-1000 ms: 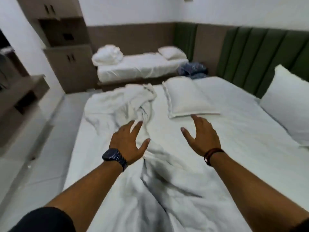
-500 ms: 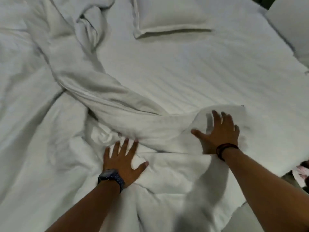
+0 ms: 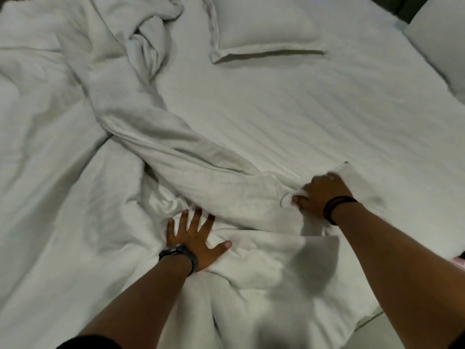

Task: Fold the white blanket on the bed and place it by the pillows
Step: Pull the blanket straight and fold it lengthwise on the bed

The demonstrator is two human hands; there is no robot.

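The folding has not really begun: this looks like the gathering stage, where an edge or corner of the white blanket (image 3: 156, 157) is being found so it can be spread out. The blanket lies crumpled and twisted across the left and near part of the bed (image 3: 314, 117), a long rope-like ridge of it running from the upper left down toward the hands, well apart from the pillow (image 3: 261, 23) at the top and the second pillow (image 3: 442, 44) at the far right. The right hand (image 3: 323, 197) is clenched around a bunch of blanket cloth at the end of that ridge, fingers curled under with fabric pinched between them. The left hand (image 3: 195, 241) is spread flat, fingers splayed, pressing on the rumpled cloth and gripping nothing. The next move probably calls for the left hand to take a matching edge, so both can lift and shake the twist out before any fold is made.
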